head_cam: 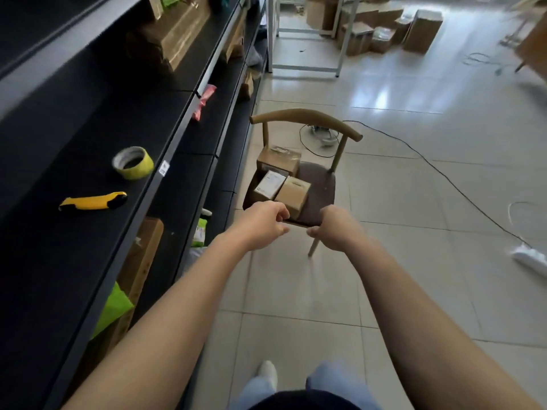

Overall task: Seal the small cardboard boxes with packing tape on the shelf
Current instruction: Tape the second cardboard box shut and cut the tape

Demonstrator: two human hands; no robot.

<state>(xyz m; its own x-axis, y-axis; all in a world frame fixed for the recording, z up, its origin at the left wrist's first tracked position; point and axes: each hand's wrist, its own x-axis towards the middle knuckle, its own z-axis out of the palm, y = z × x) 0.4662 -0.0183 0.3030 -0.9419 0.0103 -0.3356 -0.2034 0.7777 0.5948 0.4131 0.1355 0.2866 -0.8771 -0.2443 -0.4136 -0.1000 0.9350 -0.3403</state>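
Observation:
Three small cardboard boxes sit on a chair seat (321, 190): one with shiny tape on top (278, 161) at the back, one with a white label (270, 184) and a plain one (294, 192) in front. My left hand (263, 224) and my right hand (336, 229) are stretched out with fingers curled, gripping the seat's near edge on either side. A yellow roll of packing tape (133, 162) and a yellow utility knife (93, 200) lie on the black shelf (74, 137) to my left.
The shelving runs along the left, with cardboard and green packets on lower levels. A black cable (429, 161) crosses the tiled floor, and a white power strip (529, 257) lies at right. More boxes and a white metal frame (305, 68) stand at the back.

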